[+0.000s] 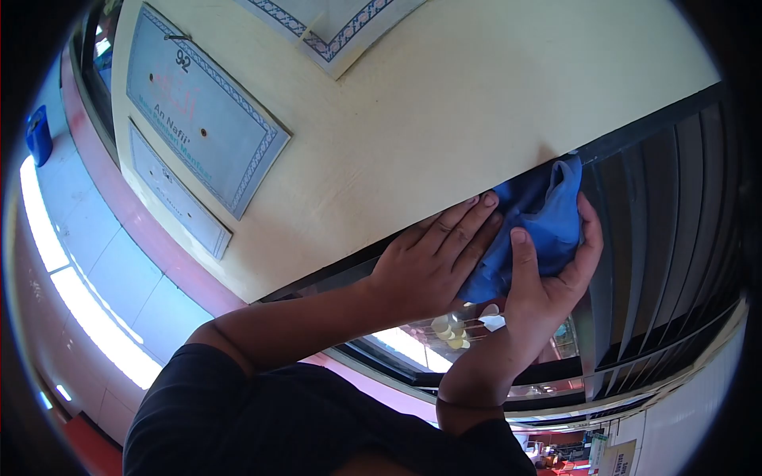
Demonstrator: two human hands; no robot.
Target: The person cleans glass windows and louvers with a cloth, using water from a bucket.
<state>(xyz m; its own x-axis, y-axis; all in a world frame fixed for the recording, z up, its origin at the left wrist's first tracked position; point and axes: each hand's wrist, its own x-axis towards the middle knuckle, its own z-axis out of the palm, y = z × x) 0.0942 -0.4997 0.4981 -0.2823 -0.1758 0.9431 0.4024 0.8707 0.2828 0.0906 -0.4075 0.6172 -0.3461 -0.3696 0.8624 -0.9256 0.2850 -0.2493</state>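
A crumpled blue cloth [543, 226] lies against a dark-framed glass window [571, 337], just under the edge of a cream wall. My right hand [548, 289] grips the cloth, thumb on the near side and fingers curled round its far right edge. Beside it, my left hand [425, 266] lies flat with its fingers stretched out, the fingertips at the cloth's left edge by the window frame [659, 123]. The left palm is hidden, and so is the part of the cloth against the glass.
Framed-border paper signs [202, 111] hang on the cream wall [405, 135]. Dark slats [667, 238] fill the window's right side. Pale round shapes [451, 332] show in the glass. A tiled floor [119, 262] runs along the left, with a blue object [38, 135] at far left.
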